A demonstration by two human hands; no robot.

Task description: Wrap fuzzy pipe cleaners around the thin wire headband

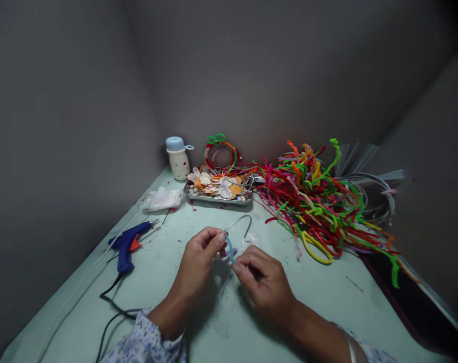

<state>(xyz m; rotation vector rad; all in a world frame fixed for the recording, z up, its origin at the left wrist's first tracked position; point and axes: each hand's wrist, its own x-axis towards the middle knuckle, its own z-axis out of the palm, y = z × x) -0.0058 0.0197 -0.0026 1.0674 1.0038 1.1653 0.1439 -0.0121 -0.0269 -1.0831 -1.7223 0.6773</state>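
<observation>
Above the middle of the table, my left hand (202, 257) pinches a thin grey headband (241, 218) between thumb and fingers; its curved end arches up and away to the right. A light-blue pipe cleaner (230, 248) runs from those fingertips down to my right hand (265, 282), whose thumb and forefinger are closed on its lower end. Something pale purple shows behind the blue strand, mostly hidden by my fingers. Just beyond my right hand lies a small clear plastic piece (250, 240).
A blue glue gun (126, 244) with a trailing cord lies left, near a plastic bag (163, 198). At the back stand a bottle (179, 164), a metal tray (219, 200) of flower pieces and a colourful ring (234, 151). Tangled pipe cleaners (312, 201) cover the right.
</observation>
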